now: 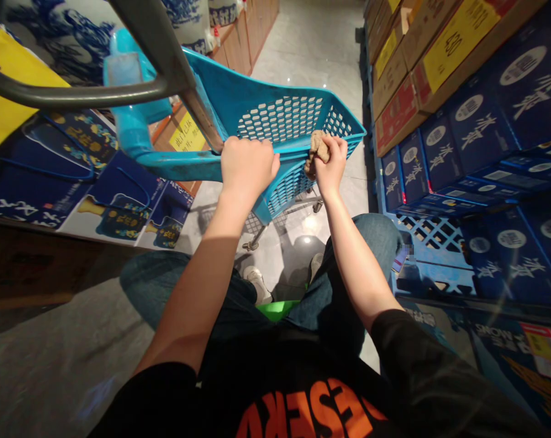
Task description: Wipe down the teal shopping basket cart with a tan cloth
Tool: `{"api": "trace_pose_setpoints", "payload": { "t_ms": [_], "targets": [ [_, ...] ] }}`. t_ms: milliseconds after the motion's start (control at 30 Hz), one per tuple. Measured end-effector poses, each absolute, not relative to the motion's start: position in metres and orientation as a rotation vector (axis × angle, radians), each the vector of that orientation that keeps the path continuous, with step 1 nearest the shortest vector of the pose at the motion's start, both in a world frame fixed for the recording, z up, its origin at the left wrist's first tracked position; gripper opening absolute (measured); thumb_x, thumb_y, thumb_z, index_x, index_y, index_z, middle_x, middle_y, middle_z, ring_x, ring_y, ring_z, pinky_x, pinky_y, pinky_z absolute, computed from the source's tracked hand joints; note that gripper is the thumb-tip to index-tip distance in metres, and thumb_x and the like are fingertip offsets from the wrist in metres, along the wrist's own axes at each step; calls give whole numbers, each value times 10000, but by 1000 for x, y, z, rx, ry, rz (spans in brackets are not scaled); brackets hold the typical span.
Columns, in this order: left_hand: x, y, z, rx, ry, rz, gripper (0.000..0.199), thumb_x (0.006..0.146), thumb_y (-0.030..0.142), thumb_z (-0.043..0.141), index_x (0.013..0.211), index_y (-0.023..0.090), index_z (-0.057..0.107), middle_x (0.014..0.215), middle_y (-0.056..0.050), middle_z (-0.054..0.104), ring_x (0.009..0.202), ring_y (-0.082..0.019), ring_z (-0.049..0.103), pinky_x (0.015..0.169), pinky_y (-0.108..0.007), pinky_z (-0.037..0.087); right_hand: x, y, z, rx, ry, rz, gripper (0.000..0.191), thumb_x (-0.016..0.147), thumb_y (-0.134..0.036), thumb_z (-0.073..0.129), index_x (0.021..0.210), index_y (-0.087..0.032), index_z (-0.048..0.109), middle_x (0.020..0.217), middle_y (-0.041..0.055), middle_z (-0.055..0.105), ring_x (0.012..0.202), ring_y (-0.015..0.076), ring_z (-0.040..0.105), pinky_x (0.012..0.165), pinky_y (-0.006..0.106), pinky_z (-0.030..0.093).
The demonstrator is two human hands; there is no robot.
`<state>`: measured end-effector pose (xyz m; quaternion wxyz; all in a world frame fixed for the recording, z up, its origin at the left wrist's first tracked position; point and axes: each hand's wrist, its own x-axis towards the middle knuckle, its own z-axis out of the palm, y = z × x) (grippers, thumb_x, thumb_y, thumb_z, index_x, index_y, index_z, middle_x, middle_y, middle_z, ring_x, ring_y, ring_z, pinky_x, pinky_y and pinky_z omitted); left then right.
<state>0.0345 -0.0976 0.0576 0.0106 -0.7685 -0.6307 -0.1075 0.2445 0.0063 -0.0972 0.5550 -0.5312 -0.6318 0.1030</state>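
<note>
While the left hand [248, 167] grips the basket rim [188, 165], the right hand [330, 167] pinches a rag [318, 149], perhaps; a slack grip could drop it.

Blue plastic shopping basket [279, 118], perforated walls, tilted, rim gripped by the left hand [250, 167], tan lumpy wad [318, 152] clutched in the right hand [330, 164], just at the basket's far rim

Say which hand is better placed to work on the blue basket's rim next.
Probably the right hand: it holds a brown wad against the blue basket's rim. The left hand is wrapped around that rim, so it seems better left gripping.
</note>
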Motion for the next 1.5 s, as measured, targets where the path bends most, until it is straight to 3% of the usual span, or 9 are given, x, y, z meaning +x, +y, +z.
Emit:
{"api": "trace_pose_setpoints", "payload": {
  "t_ms": [300,533,800,1033,1300,1500],
  "targets": [
    [33,-98,59,-2389,-2007,-303,526,1074,386,361,1259,39,710,1210,-259,747,1275,-402,645,1141,-512,353,223,-14,-83,-1141,-1752,224,529,788,-126,584,1300,-252,628,1434,100,559,1397,278,557,1248,556,499],
    [35,-98,58,-2405,-1980,-348,517,1067,387,371,1248,46,715,1213,-260,754,1268,-403,646,1147,-520,361,244,3,-92,-1306,-1474,246,430,826,-123,510,1228,-230,616,1386,111,546,1395,280,569,1267,627,445],
    [32,-99,59,-2400,-1970,-351,515,1061,380,355,1214,54,724,1198,-262,760,1247,-401,656,1133,-509,366,220,-17,-83,-1146,-1735,198,544,770,-103,582,1292,-246,641,1411,105,571,1378,267,561,1236,536,517],
    [33,-98,56,-2418,-1945,-437,512,1058,404,380,1241,85,737,1173,-248,774,1252,-412,658,1120,-531,383,246,3,-89,-1268,-1460,272,427,801,-121,529,1203,-226,629,1352,111,563,1374,285,579,1287,638,412],
    [35,-99,61,-2407,-1999,-349,530,1045,374,380,1258,42,733,1196,-276,761,1237,-426,663,1110,-547,374,226,-14,-84,-1177,-1724,262,481,828,-132,590,1289,-260,638,1432,98,563,1419,290,548,1266,577,474],
    [34,-100,59,-2405,-1949,-374,514,1053,370,370,1230,57,738,1170,-260,773,1222,-414,670,1101,-535,390,245,1,-89,-1252,-1512,235,400,845,-142,541,1220,-232,647,1339,107,578,1380,294,577,1273,652,427]
  ]
}}
